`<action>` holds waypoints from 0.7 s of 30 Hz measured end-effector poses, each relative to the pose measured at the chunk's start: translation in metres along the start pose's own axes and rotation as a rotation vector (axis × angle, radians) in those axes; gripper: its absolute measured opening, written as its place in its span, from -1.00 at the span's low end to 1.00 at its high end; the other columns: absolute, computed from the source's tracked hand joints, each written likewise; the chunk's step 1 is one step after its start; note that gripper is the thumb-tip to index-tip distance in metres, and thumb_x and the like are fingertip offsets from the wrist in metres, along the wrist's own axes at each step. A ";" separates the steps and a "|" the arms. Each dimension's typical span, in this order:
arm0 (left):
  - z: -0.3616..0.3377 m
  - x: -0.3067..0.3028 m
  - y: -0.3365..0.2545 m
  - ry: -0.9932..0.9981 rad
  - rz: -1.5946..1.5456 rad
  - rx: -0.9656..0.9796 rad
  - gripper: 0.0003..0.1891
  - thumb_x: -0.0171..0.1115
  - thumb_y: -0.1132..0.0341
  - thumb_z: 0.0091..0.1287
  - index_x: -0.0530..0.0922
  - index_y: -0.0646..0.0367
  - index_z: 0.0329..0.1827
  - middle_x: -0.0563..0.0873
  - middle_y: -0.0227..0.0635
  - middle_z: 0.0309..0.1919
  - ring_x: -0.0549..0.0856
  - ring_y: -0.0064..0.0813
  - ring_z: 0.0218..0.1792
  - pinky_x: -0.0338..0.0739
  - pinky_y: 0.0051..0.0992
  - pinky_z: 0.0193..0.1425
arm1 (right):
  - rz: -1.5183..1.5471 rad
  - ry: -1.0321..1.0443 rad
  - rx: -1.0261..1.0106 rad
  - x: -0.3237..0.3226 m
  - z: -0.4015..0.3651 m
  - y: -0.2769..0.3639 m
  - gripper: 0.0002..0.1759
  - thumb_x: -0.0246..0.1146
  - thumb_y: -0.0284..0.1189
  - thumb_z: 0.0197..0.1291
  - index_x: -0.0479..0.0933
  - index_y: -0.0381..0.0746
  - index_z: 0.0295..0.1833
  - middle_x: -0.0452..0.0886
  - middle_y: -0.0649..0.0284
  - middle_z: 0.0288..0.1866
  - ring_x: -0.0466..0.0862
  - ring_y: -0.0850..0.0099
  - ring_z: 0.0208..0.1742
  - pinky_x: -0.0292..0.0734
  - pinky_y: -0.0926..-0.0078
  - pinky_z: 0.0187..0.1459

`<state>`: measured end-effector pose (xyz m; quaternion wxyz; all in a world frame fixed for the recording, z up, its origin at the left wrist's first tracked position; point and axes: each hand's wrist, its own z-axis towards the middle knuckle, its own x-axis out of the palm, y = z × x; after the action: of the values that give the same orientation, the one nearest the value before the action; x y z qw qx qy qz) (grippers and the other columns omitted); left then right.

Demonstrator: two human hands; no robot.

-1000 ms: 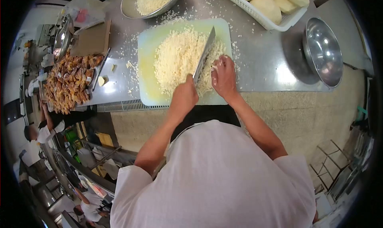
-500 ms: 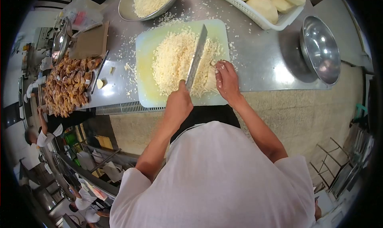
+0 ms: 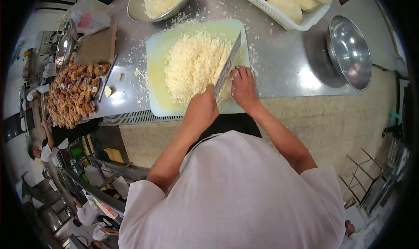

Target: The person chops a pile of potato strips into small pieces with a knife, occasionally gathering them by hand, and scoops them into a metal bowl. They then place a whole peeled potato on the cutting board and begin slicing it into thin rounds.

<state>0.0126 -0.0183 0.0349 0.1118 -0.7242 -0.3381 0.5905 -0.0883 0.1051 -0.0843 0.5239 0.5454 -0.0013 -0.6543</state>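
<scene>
head view: over the board point(image 3: 156, 59), my left hand point(image 3: 202, 109) clenches the knife point(image 3: 229, 60), likely chopping, my right hand point(image 3: 244, 92), fingers bent, hold unclear, next needing tucked tips.

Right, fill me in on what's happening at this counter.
A person is chopping pale food on a cutting board. Their left hand grips a large knife, its blade along the right side of a finely chopped heap. The right hand sits just right of the blade, fingers bent; whether it holds anything is unclear. Beyond the board, a metal bowl holds similar bits, and a white basket holds large pale pieces.
</scene>
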 end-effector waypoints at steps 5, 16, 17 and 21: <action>0.007 0.036 0.013 -0.022 0.028 0.026 -0.83 0.06 0.61 0.12 0.39 0.45 -0.22 0.57 0.24 -0.60 0.62 0.22 -0.46 0.47 0.04 -0.35 | 0.028 0.036 0.050 -0.002 0.000 0.002 -0.71 0.15 -0.66 -0.07 0.42 -0.40 -0.13 0.39 -0.06 -0.08 0.39 -0.02 0.01 0.37 0.10 0.08; 0.018 0.028 0.026 0.011 -0.003 -0.035 -0.68 0.17 0.48 0.21 0.41 0.44 0.00 0.60 0.23 -0.51 0.64 0.17 -0.38 0.49 -0.05 -0.29 | 0.030 0.012 0.011 -0.002 -0.002 0.000 -0.72 0.15 -0.68 -0.06 0.42 -0.41 -0.14 0.41 -0.06 -0.08 0.40 0.00 0.00 0.37 0.12 0.06; 0.014 0.023 0.032 -0.006 -0.011 -0.046 -0.68 0.17 0.48 0.21 0.41 0.44 0.00 0.60 0.23 -0.51 0.64 0.17 -0.38 0.49 -0.05 -0.29 | 0.032 -0.004 0.005 0.000 -0.003 0.000 -0.72 0.15 -0.69 -0.06 0.43 -0.40 -0.14 0.41 -0.05 -0.08 0.40 0.00 0.00 0.37 0.13 0.06; 0.012 0.006 0.060 -0.040 0.001 -0.034 -0.71 0.17 0.49 0.23 0.42 0.40 -0.01 0.59 0.20 -0.53 0.64 0.15 -0.40 0.46 -0.08 -0.34 | 0.117 -0.006 0.007 -0.004 0.003 -0.002 -0.70 0.12 -0.73 -0.08 0.44 -0.38 -0.13 0.43 -0.02 -0.12 0.42 0.01 -0.03 0.38 0.14 0.04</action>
<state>0.0231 -0.0627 -0.0072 0.0924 -0.7143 -0.3499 0.5990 -0.0930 0.1071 -0.0813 0.5592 0.5442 -0.0369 -0.6243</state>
